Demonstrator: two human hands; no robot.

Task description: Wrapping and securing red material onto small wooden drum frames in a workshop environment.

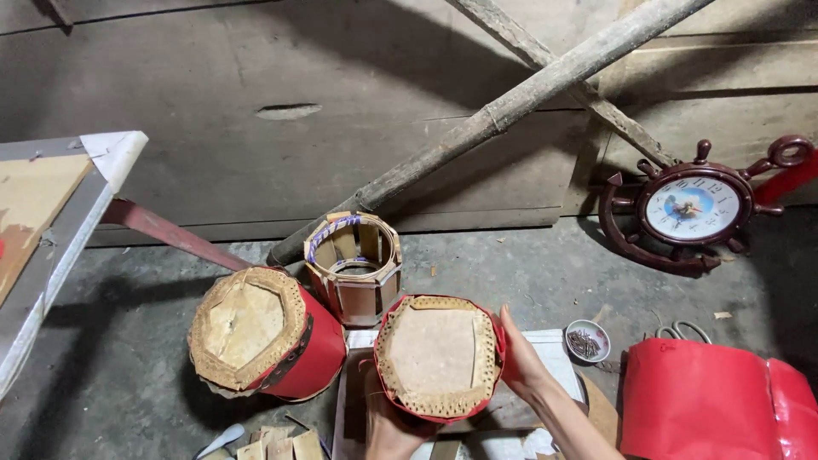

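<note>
Both hands closed around a red-covered octagonal cardboard drum (437, 358) at the lower middle of the head view: left hand (388, 426) cupped under its lower left edge, fingers curled against the red side; right hand (521, 362) pressed flat along its right side, fingers stretched upward. Drum held tilted, with its tan cardboard face and perforated, folded-over rim turned to the camera, just above a white board surface (554, 358). Just left, a second red drum (264, 332) lying tilted on the concrete floor (511, 273), same kind of tan face. Behind and between the two, a bare cardboard octagonal frame (355, 268), open-topped and uncovered. Right of the hands, a small dish of nails (587, 340), scissors handles (677, 330), and a roll of red sheet (716, 400). Farther back, a ship's-wheel wall clock (692, 207) leaning on the wall, crossed bamboo poles (511, 106) above.
</note>
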